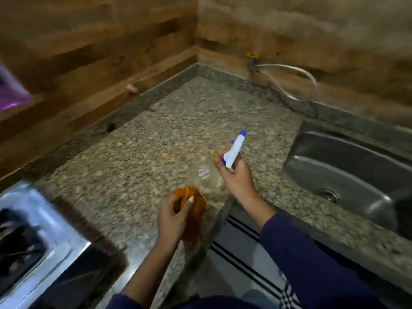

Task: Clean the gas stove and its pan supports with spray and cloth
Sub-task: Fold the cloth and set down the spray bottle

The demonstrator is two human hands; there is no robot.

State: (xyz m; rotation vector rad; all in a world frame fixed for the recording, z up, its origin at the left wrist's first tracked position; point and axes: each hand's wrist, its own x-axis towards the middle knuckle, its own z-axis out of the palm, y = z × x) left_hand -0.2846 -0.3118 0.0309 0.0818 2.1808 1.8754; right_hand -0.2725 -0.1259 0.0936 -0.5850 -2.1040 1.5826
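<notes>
Left hand (176, 216): fingers closed round orange cloth (191, 210), held over near counter (142, 152) edge | Right hand (236, 177): fingers wrapped on neck of clear spray bottle (231, 152), nozzle pointing far | Stove (42, 230): steel, near left, apart from both hands | Sink (347, 172): right | Picture blurred.

A crumpled orange cloth (191, 206) and clear, white-topped spray bottle (214, 172) above the counter; steel stove (33, 237) far left.
</notes>
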